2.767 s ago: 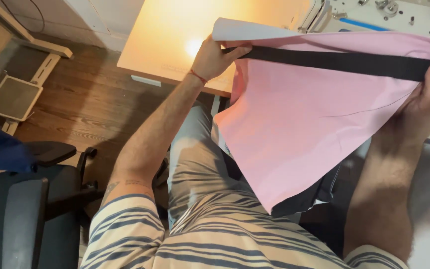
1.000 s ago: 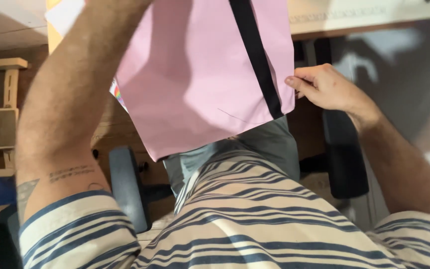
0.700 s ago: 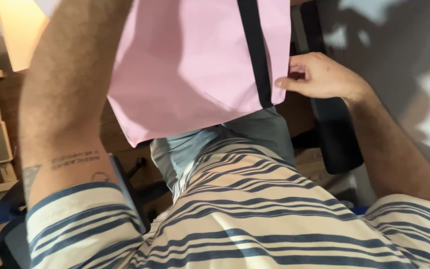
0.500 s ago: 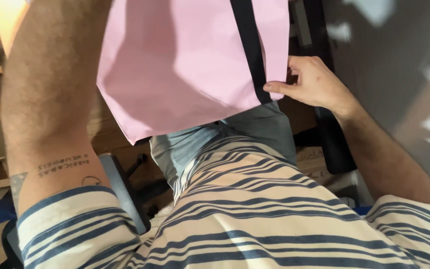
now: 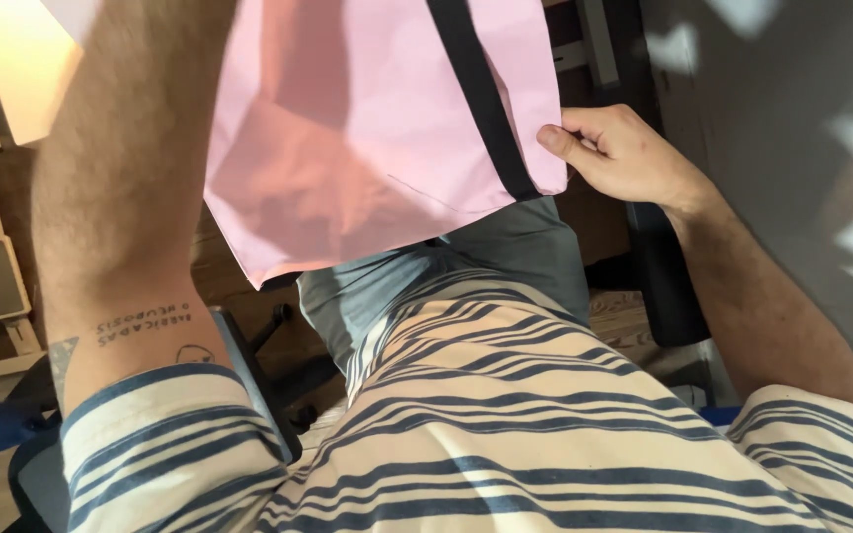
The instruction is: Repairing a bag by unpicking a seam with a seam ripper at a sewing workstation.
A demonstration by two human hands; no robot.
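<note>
Right hand (image 5: 624, 153) pinches the lower corner of the pink fabric (image 5: 367, 128) beside its black strap (image 5: 481, 99), apparently keeping it taut, hanging over the lap (left hand out of frame, grip indeterminable).

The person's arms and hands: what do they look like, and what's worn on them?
Both arms are bare and hairy below short sleeves of a cream shirt with dark blue stripes. The left forearm bears small dark tattoos near the elbow. The right hand shows no glove or ring.

The fabric (image 5: 377, 128) hangs over the lap, the right hand (image 5: 624, 153) at its right edge.
</note>
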